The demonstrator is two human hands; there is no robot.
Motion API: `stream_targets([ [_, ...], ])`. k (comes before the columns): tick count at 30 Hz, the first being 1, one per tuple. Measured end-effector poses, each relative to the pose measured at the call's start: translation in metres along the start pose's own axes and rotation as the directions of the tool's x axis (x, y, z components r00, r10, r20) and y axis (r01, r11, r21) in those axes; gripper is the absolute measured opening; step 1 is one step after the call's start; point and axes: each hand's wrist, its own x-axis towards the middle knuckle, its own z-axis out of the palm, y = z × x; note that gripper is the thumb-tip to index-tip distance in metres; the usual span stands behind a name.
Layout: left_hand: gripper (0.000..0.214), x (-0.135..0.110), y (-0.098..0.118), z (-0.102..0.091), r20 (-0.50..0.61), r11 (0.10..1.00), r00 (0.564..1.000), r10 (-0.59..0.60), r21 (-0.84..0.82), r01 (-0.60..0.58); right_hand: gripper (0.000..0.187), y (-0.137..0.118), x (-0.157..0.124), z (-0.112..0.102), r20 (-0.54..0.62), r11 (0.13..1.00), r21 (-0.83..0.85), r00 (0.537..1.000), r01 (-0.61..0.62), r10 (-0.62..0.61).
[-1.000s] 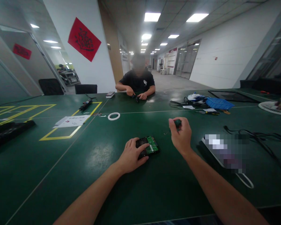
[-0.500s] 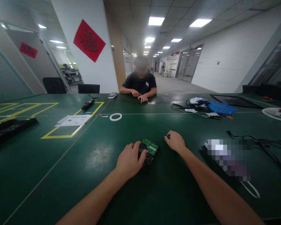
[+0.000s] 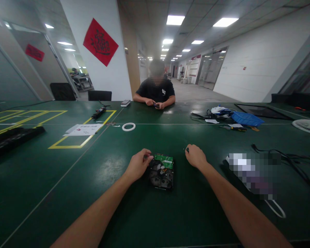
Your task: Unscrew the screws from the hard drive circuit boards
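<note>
A hard drive (image 3: 162, 179) lies on the green table in front of me, with its green circuit board (image 3: 165, 160) on the far side and its dark casing toward me. My left hand (image 3: 139, 164) is at the drive's far left edge, thumb and fingers bent together against it. To the right of the drive, apart from it, my right hand (image 3: 196, 156) rests on the table with curled fingers. A small dark end shows at its fingertips; the rest of that thing is hidden. A tiny pale speck lies just beyond these fingertips.
Right of my right arm lies a blurred-out pale object (image 3: 250, 177) with a cord loop, near black cables (image 3: 286, 156). Farther off are a tape roll (image 3: 128, 127), papers (image 3: 84, 130), a blue tray (image 3: 247, 119) and pliers (image 3: 234, 127). A person (image 3: 155, 91) sits opposite, handling something small.
My left hand has moved from over the hard drive to its left edge, uncovering the casing. The drive now lies straighter. My right hand is still closed beside it.
</note>
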Motion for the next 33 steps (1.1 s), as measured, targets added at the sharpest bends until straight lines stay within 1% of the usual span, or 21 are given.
stream_targets([
  [1,0.027,0.000,-0.002,0.002,0.005,0.999,1.000,-0.016,-0.040,0.016,0.020,-0.001,-0.003,-0.004,0.001,1.000,0.015,1.000,0.017,-0.017],
  [3,0.033,0.000,-0.004,0.006,0.002,0.998,1.000,-0.017,-0.063,0.017,0.019,-0.009,-0.009,-0.012,0.032,0.989,0.118,0.995,0.094,-0.099],
  [5,0.035,0.000,-0.004,0.011,-0.006,0.999,1.000,0.024,-0.043,-0.024,0.020,-0.020,-0.017,-0.018,0.086,0.932,0.309,0.971,0.188,-0.224],
  [6,0.035,-0.001,-0.003,0.012,-0.009,0.998,0.998,0.054,-0.028,-0.055,0.020,-0.026,-0.020,-0.020,0.102,0.897,0.386,0.957,0.215,-0.273],
  [8,0.036,-0.002,-0.001,0.014,-0.008,0.992,0.992,0.123,0.003,-0.123,0.019,-0.037,-0.026,-0.022,0.113,0.856,0.458,0.939,0.240,-0.323],
  [10,0.036,-0.004,0.002,0.013,0.011,0.983,0.984,0.180,0.021,-0.180,0.016,-0.044,-0.029,-0.021,0.118,0.857,0.454,0.937,0.244,-0.329],
  [12,0.036,-0.005,0.005,0.012,0.041,0.977,0.977,0.210,0.018,-0.211,0.014,-0.047,-0.031,-0.020,0.130,0.869,0.432,0.937,0.240,-0.324],
  [15,0.035,-0.006,0.007,0.011,0.077,0.976,0.973,0.217,0.002,-0.218,0.012,-0.049,-0.030,-0.019,0.134,0.884,0.400,0.938,0.243,-0.318],
  [18,0.033,-0.005,0.006,0.012,0.082,0.977,0.973,0.215,-0.008,-0.215,0.012,-0.052,-0.030,-0.019,0.126,0.893,0.392,0.949,0.221,-0.291],
  [21,0.033,-0.005,0.007,0.013,0.075,0.975,0.972,0.223,-0.011,-0.223,0.007,-0.054,-0.029,-0.016,0.123,0.886,0.429,0.960,0.177,-0.251],
  [24,0.033,-0.006,0.008,0.012,0.078,0.973,0.970,0.232,-0.003,-0.232,0.008,-0.052,-0.028,-0.011,0.176,0.845,0.527,0.961,0.091,-0.213],
  [27,0.033,-0.007,0.010,0.011,0.083,0.971,0.968,0.236,0.011,-0.237,0.020,-0.047,-0.026,-0.009,0.237,0.762,0.646,0.958,-0.033,-0.160],
  [29,0.034,-0.007,0.011,0.011,0.085,0.970,0.968,0.238,0.026,-0.241,0.028,-0.042,-0.024,-0.013,0.251,0.670,0.734,0.960,-0.107,-0.122],
  [31,0.034,-0.007,0.012,0.011,0.090,0.969,0.968,0.235,0.051,-0.240,0.030,-0.037,-0.021,-0.021,0.263,0.525,0.832,0.961,-0.179,-0.089],
  [33,0.035,-0.007,0.013,0.010,0.098,0.970,0.971,0.220,0.081,-0.228,0.030,-0.034,-0.019,-0.033,0.251,0.315,0.925,0.964,-0.213,-0.086],
])
